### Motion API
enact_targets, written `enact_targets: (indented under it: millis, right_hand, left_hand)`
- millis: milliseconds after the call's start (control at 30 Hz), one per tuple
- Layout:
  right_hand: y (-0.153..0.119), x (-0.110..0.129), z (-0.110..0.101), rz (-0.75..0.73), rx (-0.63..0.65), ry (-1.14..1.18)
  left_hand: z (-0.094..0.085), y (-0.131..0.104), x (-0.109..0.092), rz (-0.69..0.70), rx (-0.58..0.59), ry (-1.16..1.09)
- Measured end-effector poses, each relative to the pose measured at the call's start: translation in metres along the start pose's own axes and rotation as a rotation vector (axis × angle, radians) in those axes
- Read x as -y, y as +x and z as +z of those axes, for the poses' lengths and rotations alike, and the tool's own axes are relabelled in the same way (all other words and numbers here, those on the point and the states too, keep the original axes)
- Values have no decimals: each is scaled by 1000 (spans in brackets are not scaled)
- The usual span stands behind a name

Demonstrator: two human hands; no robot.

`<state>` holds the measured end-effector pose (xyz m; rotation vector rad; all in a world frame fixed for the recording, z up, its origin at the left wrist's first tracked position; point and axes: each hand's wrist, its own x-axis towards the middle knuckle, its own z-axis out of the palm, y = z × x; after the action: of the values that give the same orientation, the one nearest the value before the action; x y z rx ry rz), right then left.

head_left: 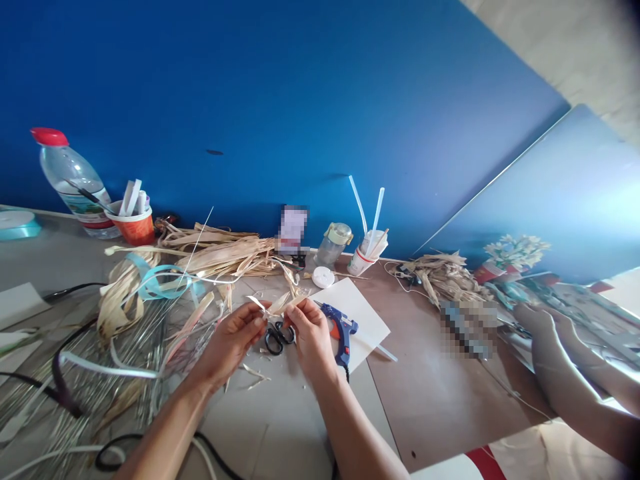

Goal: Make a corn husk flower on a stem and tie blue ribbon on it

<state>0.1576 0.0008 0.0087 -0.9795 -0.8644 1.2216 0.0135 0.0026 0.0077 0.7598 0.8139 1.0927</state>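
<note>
My left hand (235, 341) is closed, its thumb and fingers pinching one end of a thin pale strip of dried husk (274, 308). Opposite it, my right hand (313, 333) pinches the strip's other end, so it spans the short gap between the hands. Just below, black-handled scissors (275, 340) lie on the table, partly covered by my right fingers. A blue glue gun (345, 331) rests beside my right hand on a white sheet (367, 320). Small husk scraps (256, 377) are scattered beneath my hands.
Dried husks (230, 253) pile along the blue wall. Thin wires (125, 353) and ribbons spread at left, near a bottle (75, 183) and a red cup (136, 227). A jar (333, 245) and a cup of glue sticks (367, 257) stand behind. Another person's arms (565, 360) are at right.
</note>
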Motion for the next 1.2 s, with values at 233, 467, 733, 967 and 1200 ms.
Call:
enact_targets:
  millis: [233, 467, 733, 967, 1200]
  right_hand:
    - [-4, 3, 7, 64, 4, 5]
    - [-5, 8, 8, 81, -6, 43]
    - [-3, 11, 4, 69, -4, 63]
    - [-3, 21, -2, 181, 99, 29]
    - [-7, 27, -3, 229, 180, -37]
  left_hand:
    - [3, 4, 4, 89, -5, 7]
    - [6, -1, -2, 5, 31, -59]
    - [0, -2, 0, -7, 173, -103]
    - [-4, -3, 2, -14, 252, 10]
    - [-5, -4, 1, -18, 256, 54]
